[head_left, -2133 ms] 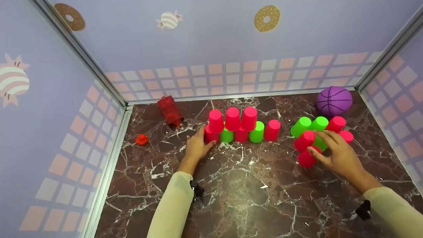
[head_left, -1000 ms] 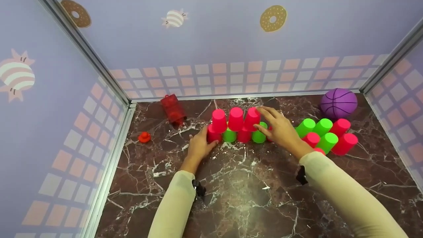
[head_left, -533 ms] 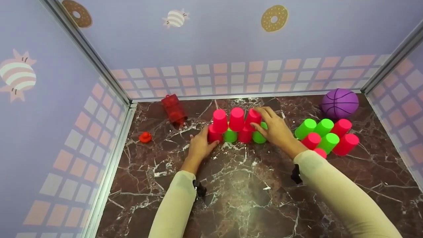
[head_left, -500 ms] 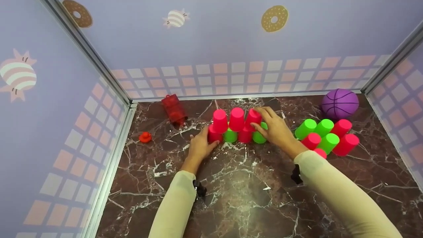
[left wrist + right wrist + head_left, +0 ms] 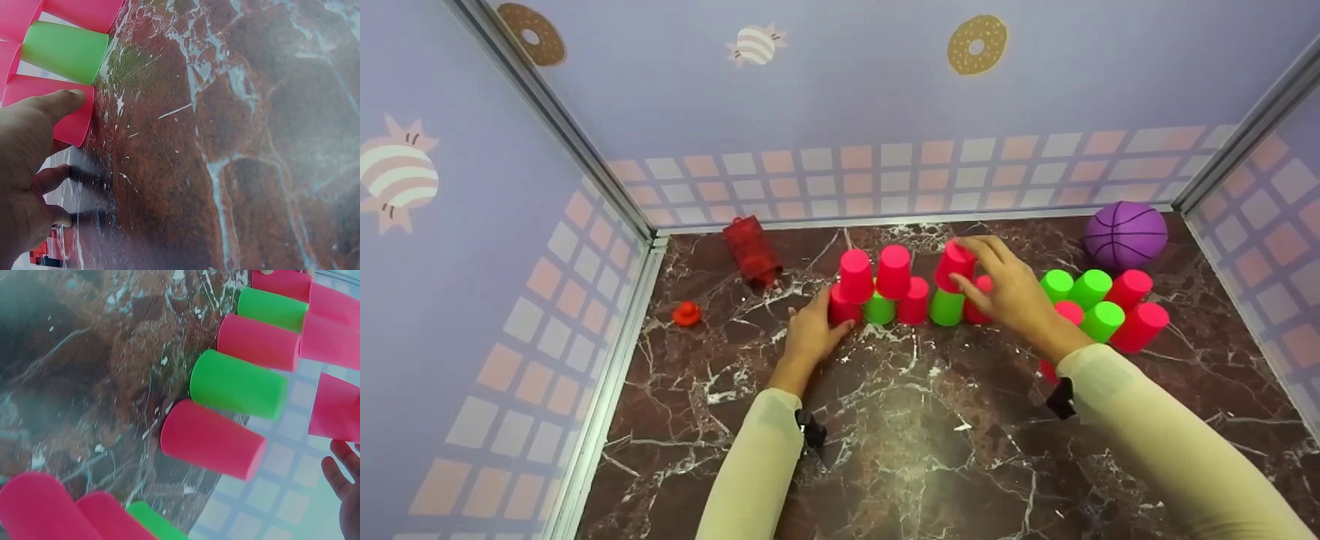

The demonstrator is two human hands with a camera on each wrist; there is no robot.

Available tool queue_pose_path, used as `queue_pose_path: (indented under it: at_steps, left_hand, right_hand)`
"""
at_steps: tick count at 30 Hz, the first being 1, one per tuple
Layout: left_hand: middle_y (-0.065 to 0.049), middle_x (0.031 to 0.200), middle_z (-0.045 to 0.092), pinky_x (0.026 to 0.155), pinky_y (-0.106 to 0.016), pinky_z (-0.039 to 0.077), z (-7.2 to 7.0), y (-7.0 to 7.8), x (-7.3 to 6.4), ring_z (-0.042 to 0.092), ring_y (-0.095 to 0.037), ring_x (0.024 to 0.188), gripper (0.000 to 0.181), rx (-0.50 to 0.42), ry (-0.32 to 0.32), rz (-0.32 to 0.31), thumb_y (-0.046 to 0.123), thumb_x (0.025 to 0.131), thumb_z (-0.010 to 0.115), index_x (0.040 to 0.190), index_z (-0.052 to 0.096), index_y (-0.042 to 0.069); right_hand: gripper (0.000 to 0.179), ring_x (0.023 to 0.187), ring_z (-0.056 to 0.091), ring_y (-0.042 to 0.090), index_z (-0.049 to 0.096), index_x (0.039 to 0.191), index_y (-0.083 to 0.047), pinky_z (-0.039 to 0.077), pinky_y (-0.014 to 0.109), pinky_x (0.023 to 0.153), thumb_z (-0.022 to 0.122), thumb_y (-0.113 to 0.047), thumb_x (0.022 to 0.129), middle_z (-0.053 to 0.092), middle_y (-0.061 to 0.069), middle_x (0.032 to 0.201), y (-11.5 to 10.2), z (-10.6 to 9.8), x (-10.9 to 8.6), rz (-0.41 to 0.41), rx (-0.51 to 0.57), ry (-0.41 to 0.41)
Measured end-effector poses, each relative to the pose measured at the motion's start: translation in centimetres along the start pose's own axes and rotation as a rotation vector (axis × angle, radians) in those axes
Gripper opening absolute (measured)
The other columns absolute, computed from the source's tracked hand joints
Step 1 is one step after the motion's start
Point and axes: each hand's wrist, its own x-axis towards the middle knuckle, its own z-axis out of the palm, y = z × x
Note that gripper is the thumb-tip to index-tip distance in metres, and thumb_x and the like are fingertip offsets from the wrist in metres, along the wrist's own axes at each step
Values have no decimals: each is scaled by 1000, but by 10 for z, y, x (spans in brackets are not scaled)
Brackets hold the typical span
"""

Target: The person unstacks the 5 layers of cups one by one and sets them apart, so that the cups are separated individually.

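Observation:
A row of upside-down cups, alternating pink and green (image 5: 880, 308), stands on the marbled surface. Two pink cups (image 5: 894, 271) sit on top of its left part. My left hand (image 5: 810, 337) holds the leftmost bottom pink cup (image 5: 67, 121), its thumb on the near side. My right hand (image 5: 1014, 294) grips an upside-down pink cup (image 5: 955, 266) by its sides. In the right wrist view, that held cup (image 5: 334, 408) hangs a little above the row, apart from the green cup (image 5: 239, 385) and the end pink cup (image 5: 214, 439).
Several more pink and green cups (image 5: 1104, 322) stand at the right, partly behind my right forearm. A purple ball (image 5: 1126, 235) rests in the back right corner. At the left lie a red translucent container (image 5: 753, 251) and a small orange-red object (image 5: 687, 314). Patterned walls enclose the surface.
My right hand came from the cups at the right to the third upper pink cup. It has since shifted that cup right, opening a gap in the upper row. My left hand stays put.

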Motion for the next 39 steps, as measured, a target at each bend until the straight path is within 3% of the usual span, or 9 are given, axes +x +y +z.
queue_pose_path:
  at_steps: [3,8,12,19,22,29,32,35,39]
  left_hand:
    - [-18,136,77,116,-78,45,-22,20,-7,76,-42,125,74,-36,-22,-21,42,94,87,154,54,15]
    - [-19,141,75,124,-77,37,-48,46,-13,72,-41,133,71,-22,-80,-73,37,98,85,155,52,13]
    - [-20,139,76,123,-78,38,-44,41,-11,73,-42,132,71,-30,-67,-62,37,96,86,154,52,12]
    - [-14,137,78,118,-79,42,2,-3,3,77,-40,126,78,-2,-1,-20,49,93,87,155,51,19]
    - [-14,137,78,120,-80,40,4,-3,3,76,-40,126,79,-7,0,-19,50,92,87,156,50,19]
    - [-19,133,78,119,-78,41,-18,17,-6,76,-46,123,77,-58,1,-20,42,90,89,152,53,16]
    - [-21,133,78,119,-79,41,-23,23,-7,75,-48,123,75,-63,-1,-33,39,90,89,151,54,15]
    - [-22,135,77,119,-76,43,-38,36,-10,75,-47,125,72,-46,-30,-44,36,93,88,152,54,12]
    - [-22,136,76,117,-75,45,-43,42,-13,75,-46,124,73,-25,-38,-41,36,95,86,154,53,11]
  right_hand:
    - [57,105,75,39,61,151,-5,65,55,96,82,-22,101,66,19,141,4,-10,-5,-21,-13,14]
    - [57,86,70,32,61,151,-5,66,47,78,84,-19,100,66,19,140,14,-27,-19,-25,-48,24]
    - [59,87,72,32,62,151,-6,64,47,76,86,-17,98,67,19,137,21,-39,-33,-12,-69,46]
    - [60,83,69,26,64,149,-6,55,34,66,88,-12,94,68,19,136,33,-57,-56,-25,-109,92]
    - [61,80,67,26,65,148,-5,55,36,62,89,-10,92,69,19,134,37,-65,-67,-34,-127,114]
    - [63,101,74,29,67,147,-6,53,21,80,91,-8,89,70,18,133,45,-84,-95,19,-145,113]
    - [63,105,73,32,67,147,-6,53,30,87,90,-9,89,70,18,132,49,-92,-107,54,-155,109]
    - [62,96,68,29,67,146,-6,51,35,79,90,-9,88,69,19,130,55,-99,-118,64,-183,121]
    - [60,90,62,22,68,142,-5,46,18,75,90,-9,86,69,19,128,65,-107,-133,76,-209,140]
